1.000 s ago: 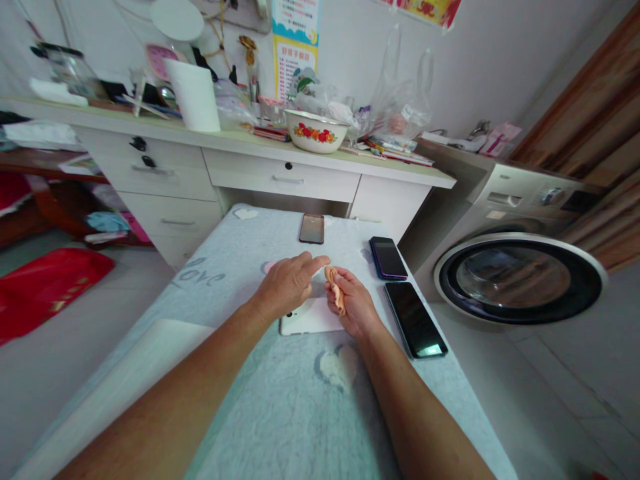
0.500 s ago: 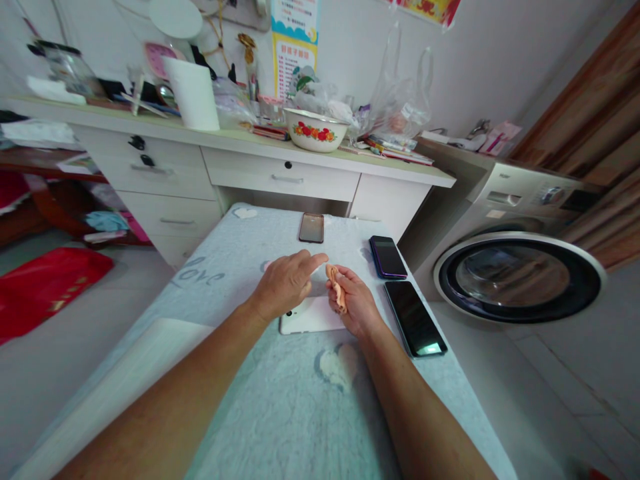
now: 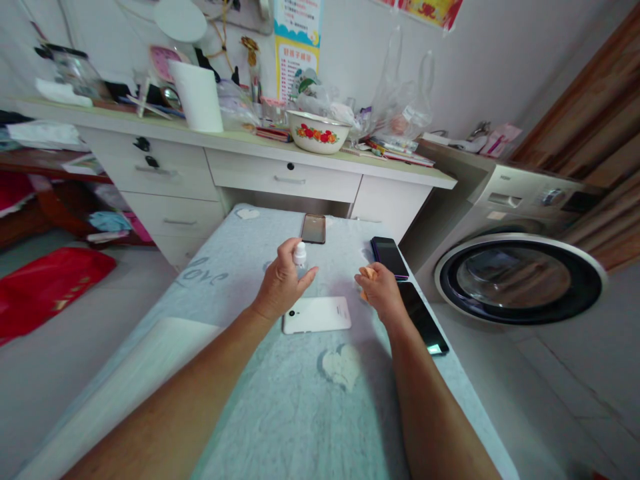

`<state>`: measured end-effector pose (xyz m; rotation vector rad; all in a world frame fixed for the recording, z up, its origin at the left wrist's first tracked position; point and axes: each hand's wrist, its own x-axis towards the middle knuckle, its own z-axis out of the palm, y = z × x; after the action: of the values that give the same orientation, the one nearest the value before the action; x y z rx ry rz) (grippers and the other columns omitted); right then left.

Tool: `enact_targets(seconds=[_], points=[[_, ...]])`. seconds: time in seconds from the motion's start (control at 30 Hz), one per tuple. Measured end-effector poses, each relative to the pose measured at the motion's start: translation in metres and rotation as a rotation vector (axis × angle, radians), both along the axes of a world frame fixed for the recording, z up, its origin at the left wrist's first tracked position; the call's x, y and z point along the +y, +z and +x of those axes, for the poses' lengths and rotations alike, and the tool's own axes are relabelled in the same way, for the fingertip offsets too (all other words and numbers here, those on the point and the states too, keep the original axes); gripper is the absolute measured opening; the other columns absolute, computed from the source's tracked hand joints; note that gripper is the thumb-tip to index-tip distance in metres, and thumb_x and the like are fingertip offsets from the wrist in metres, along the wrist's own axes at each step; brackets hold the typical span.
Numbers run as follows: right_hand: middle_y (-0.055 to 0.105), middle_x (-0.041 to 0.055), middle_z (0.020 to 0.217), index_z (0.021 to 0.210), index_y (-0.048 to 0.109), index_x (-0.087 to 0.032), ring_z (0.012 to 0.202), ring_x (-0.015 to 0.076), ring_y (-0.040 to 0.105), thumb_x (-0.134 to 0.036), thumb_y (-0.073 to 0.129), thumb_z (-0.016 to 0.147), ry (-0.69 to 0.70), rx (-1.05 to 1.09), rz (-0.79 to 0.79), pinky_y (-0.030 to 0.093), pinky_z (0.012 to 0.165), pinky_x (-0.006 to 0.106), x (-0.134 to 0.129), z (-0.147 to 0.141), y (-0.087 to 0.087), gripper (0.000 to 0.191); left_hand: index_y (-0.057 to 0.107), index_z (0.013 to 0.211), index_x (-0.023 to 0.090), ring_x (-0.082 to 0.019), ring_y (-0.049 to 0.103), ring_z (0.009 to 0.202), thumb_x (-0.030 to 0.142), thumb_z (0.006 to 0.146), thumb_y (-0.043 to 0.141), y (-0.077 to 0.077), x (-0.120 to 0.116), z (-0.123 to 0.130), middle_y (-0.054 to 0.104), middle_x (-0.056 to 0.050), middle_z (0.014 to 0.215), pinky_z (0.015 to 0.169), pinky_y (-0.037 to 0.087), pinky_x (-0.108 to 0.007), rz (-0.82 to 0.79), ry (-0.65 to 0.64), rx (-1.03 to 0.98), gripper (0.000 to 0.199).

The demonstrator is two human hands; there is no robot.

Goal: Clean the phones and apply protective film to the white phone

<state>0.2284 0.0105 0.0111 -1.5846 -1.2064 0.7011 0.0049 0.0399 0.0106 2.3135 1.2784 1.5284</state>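
Observation:
A small clear bottle with a white spray top [image 3: 300, 255] is in my left hand [image 3: 281, 280], whose fingers wrap its far side while the thumb sticks out to the right. My right hand [image 3: 383, 290] is closed on a crumpled orange cloth [image 3: 369, 275], partly hidden by the fingers. Between and below the hands a white smartphone [image 3: 317, 315] lies back side up on the tablecloth, its camera at the left end. Neither hand appears to touch it.
Two dark phones lie at the table's right edge, a smaller one [image 3: 389, 257] and a larger one [image 3: 424, 320] partly behind my right forearm. A brown-edged phone case [image 3: 314, 229] lies at the far side. Beyond stand a cluttered desk [image 3: 280, 150] and a washing machine [image 3: 520, 279].
My hands have moved apart, the right one going right with the cloth. The bottle now shows in my left hand, and the white phone is uncovered.

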Motion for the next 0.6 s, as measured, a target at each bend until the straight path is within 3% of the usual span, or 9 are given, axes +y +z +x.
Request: enact_targets(seconds=[0.13, 0.27, 0.43, 0.6], points=[[0.053, -0.0018, 0.058, 0.065, 0.054, -0.020, 0.054, 0.0127, 0.048, -0.030, 0.057, 0.070, -0.054, -0.431, -0.003, 0.033, 0.051, 0.023, -0.001, 0.004, -0.002, 0.012, 0.026, 0.128, 0.023, -0.016, 0.063, 0.081, 0.029, 0.078, 0.065, -0.005, 0.001, 0.002, 0.057, -0.008, 0.107, 0.073, 0.051, -0.031, -0.072, -0.021, -0.063, 0.065], [0.059, 0.0030, 0.068, 0.072, 0.063, -0.019, 0.064, 0.0156, 0.052, -0.025, 0.051, 0.075, -0.020, -0.599, 0.018, 0.036, 0.061, 0.025, -0.002, 0.002, -0.001, 0.013, 0.026, 0.129, 0.023, -0.016, 0.063, 0.082, 0.029, 0.079, 0.064, -0.008, 0.002, 0.005, 0.057, -0.008, 0.108, 0.075, 0.051, -0.032, -0.122, -0.052, -0.090, 0.064], [0.060, 0.0048, 0.075, 0.082, 0.068, -0.019, 0.072, 0.0179, 0.053, -0.027, 0.055, 0.077, 0.038, -0.615, 0.081, 0.037, 0.067, 0.028, -0.001, 0.001, -0.006, 0.016, 0.024, 0.132, 0.022, -0.018, 0.063, 0.087, 0.030, 0.081, 0.061, -0.005, -0.001, 0.006, 0.057, -0.010, 0.112, 0.078, 0.051, -0.034, -0.156, -0.056, -0.073, 0.064], [0.058, 0.0014, 0.064, 0.071, 0.067, -0.020, 0.062, 0.0149, 0.050, -0.023, 0.059, 0.072, 0.067, -0.502, 0.070, 0.035, 0.061, 0.026, -0.001, 0.003, -0.013, 0.008, 0.024, 0.135, 0.021, -0.021, 0.059, 0.106, 0.026, 0.085, 0.051, 0.003, -0.004, 0.004, 0.052, -0.013, 0.125, 0.089, 0.048, -0.038, -0.133, -0.073, 0.006, 0.057]])
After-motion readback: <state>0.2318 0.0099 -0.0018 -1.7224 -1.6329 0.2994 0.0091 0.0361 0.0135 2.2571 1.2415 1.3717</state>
